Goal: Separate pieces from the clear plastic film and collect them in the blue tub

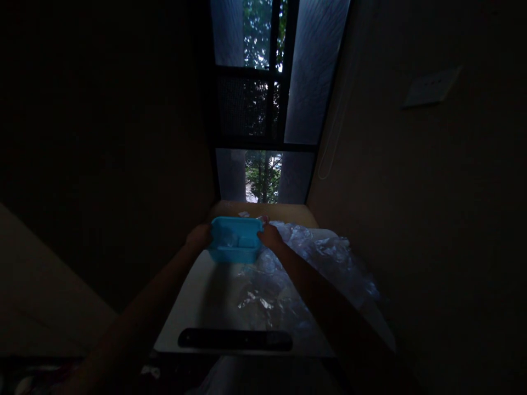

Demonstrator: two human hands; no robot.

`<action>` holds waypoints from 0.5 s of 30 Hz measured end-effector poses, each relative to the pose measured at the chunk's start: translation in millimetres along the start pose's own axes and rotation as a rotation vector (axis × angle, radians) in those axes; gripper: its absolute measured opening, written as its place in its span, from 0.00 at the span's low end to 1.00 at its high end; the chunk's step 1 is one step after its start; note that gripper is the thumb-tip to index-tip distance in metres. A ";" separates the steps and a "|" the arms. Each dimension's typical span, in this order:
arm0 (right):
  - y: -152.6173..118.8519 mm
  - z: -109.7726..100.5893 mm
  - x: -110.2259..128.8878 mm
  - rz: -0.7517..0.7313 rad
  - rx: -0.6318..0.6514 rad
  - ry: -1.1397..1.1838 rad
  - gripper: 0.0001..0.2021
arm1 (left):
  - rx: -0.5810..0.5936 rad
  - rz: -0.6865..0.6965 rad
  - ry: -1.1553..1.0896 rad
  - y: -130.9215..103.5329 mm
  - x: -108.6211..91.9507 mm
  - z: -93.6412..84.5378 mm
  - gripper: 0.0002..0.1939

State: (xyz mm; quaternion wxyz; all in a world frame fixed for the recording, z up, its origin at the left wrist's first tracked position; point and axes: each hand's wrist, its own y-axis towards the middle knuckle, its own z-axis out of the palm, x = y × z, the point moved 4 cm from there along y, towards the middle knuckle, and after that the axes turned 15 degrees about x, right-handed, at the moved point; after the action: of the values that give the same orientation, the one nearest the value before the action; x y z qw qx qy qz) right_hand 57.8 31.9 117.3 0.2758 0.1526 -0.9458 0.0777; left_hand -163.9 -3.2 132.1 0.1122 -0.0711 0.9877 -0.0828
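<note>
A blue plastic container [235, 254] with a divided inside is held between my two hands above the far left part of a white table [191, 307]. My left hand [200, 237] grips its left edge, and my right hand [269, 236] is closed on its right edge. Both hands are dark, and the separate fingers are hard to make out. Crumpled clear plastic wrap [284, 280] lies under and beside my right forearm, spread over the table's right side.
Behind the table is a light wooden ledge [288, 211] below a tall window [263, 145]. Dark walls stand close on both sides, with a switch plate [431, 88] on the right. A black strip [234, 339] runs along the table's near edge.
</note>
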 end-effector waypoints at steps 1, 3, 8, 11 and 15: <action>0.9 1.4 -1.0 -0.001 -0.003 0.009 0.11 | 0.007 -0.009 -0.007 0.1 2.2 1.0 0.19; 3.6 4.2 -2.0 -0.005 -0.015 0.024 0.10 | 0.011 -0.024 -0.018 1.2 5.8 2.3 0.21; 16.4 13.4 2.1 -0.023 -0.041 0.043 0.10 | -0.020 -0.051 -0.044 7.7 16.0 0.1 0.22; 25.2 18.2 7.1 -0.059 -0.037 0.029 0.11 | -0.042 -0.058 -0.064 11.8 26.0 -4.4 0.21; 26.1 17.8 2.6 -0.098 -0.025 -0.022 0.13 | -0.098 -0.040 -0.116 10.5 34.4 -13.9 0.16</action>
State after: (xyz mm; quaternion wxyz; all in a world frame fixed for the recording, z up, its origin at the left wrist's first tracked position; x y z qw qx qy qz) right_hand 38.2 51.7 102.3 0.2706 0.1962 -0.9411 0.0505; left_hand -201.6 3.7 136.4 0.1642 -0.1012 0.9807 -0.0323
